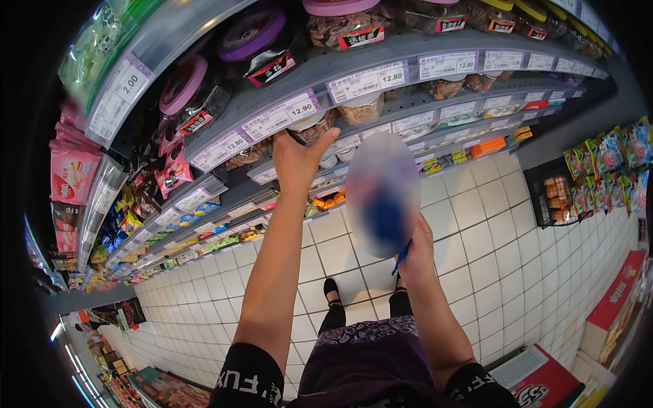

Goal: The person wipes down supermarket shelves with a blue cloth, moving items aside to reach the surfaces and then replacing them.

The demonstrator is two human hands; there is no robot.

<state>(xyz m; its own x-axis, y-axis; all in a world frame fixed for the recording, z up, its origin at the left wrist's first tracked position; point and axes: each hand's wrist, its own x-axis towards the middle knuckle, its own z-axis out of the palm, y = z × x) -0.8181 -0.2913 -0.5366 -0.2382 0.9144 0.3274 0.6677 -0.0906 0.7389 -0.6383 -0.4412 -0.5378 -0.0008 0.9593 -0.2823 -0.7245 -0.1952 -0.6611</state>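
Note:
My left hand point(298, 163) reaches over a lower shelf, thumb spread from the fingers. Its fingertips are hidden under the price rail point(280, 116) of the shelf above. Just beyond it stands a clear jar with a pale lid point(319, 127), filled with brown pieces; whether I touch it cannot be told. A second such jar point(361, 109) sits to the right. My right hand point(419, 250), out over the floor, grips a blue object point(402, 255). Most of that object lies behind a blurred oval, and only a thin blue end shows below it.
Large jars with pink and purple lids point(252, 35) line the upper shelf. Bagged snacks point(176, 171) fill the left shelves. A black wire basket point(553, 199) and hanging packets point(612, 153) are at the right. Red boxes point(541, 377) stand behind me on the tiled floor point(484, 204).

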